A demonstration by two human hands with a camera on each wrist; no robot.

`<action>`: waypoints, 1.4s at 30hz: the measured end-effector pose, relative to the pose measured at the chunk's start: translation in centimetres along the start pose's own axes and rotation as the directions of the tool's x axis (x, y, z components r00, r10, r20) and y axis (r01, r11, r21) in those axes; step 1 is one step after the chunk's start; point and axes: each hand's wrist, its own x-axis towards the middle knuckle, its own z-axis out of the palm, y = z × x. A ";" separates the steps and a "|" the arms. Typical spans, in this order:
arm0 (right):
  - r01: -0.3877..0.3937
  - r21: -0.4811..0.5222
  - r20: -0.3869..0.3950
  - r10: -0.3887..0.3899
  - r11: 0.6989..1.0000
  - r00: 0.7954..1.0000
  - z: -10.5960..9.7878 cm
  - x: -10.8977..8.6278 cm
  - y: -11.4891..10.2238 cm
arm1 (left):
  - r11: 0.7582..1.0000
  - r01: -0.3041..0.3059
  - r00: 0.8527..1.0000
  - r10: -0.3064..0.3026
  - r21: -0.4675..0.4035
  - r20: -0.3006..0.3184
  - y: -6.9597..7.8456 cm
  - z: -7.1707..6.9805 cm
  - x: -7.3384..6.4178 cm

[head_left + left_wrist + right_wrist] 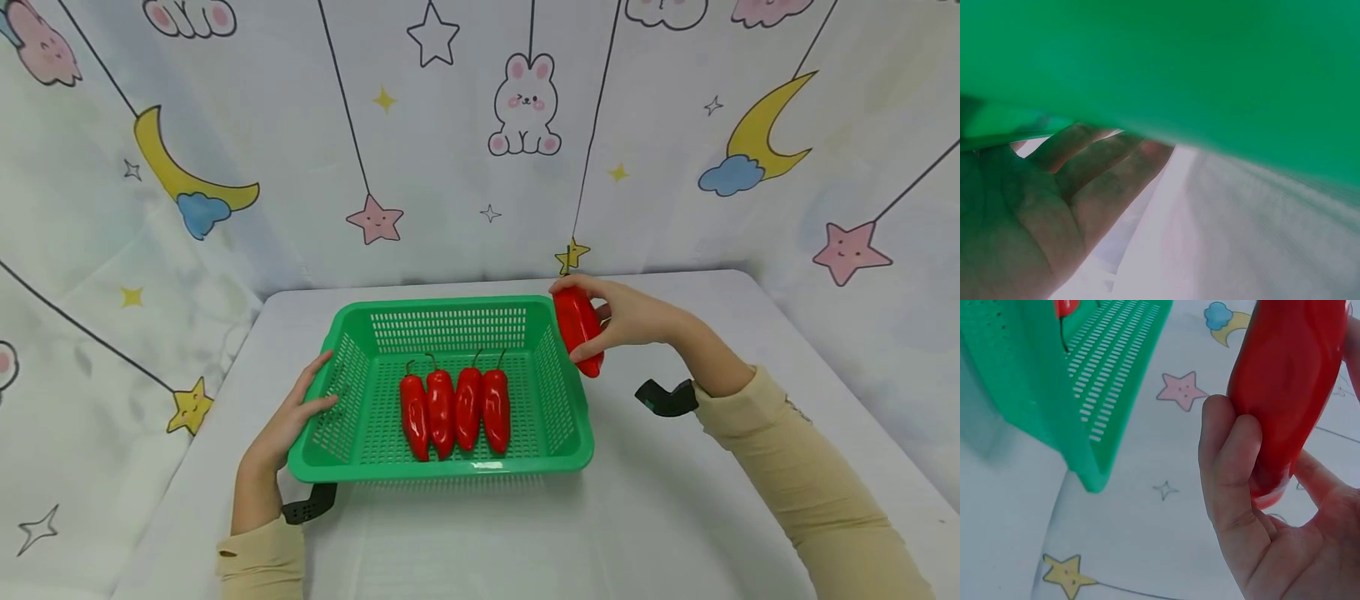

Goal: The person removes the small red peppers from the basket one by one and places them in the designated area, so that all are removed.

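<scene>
A green plastic basket (450, 469) with slotted walls is in the middle of the head view. Several glossy red chili peppers (441, 412) with dark stems lie side by side on its floor. My left hand (283, 425) holds the basket's left rim, thumb over the inner side; in the left wrist view the green rim hides part of its fingers. Just outside the back right corner, my right hand (637, 315) grips another red chili pepper (576, 325) between thumb and fingers, with its stem end upward. The right wrist view shows that pepper (1288, 381) close up.
The basket is over a white table (675, 517). Behind the table hangs a pale cloth (465, 158) printed with stars, moons and a rabbit. A dark strap-like piece (667, 398) sits at the right wrist, and a similar one (309, 504) at the left.
</scene>
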 end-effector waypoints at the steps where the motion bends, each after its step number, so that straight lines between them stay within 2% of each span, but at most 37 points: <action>1: -0.006 0.000 -0.002 0.006 1.000 1.000 -0.1 -0.2 0.2 | 1.000 -0.001 1.000 0.001 0.000 -0.001 0.0 0.0 0.0; 9: -0.063 -0.013 -0.016 0.063 0.998 0.998 -0.6 -1.4 1.4 | 1.000 -0.002 1.000 0.002 -0.020 0.002 -0.1 0.0 0.1; 16: -0.074 -0.003 -0.008 0.074 0.997 0.997 -1.0 -2.4 2.4 | 1.000 0.004 1.000 -0.004 -0.023 -0.002 -0.2 0.1 0.1; 23: -0.102 0.008 -0.003 0.102 0.995 0.995 -1.3 -2.8 3.2 | 1.000 0.009 1.000 -0.009 0.000 -0.013 -0.2 0.0 0.0; 34: -0.130 -0.028 -0.015 0.130 0.991 0.991 -1.7 -3.6 4.0 | 1.000 0.002 1.000 -0.002 0.010 -0.010 -0.1 -0.1 0.0; 42: -0.147 -0.028 -0.015 0.147 0.989 0.989 -1.4 -3.8 5.7 | 1.000 0.000 1.000 0.000 0.000 -0.004 -0.1 0.0 0.0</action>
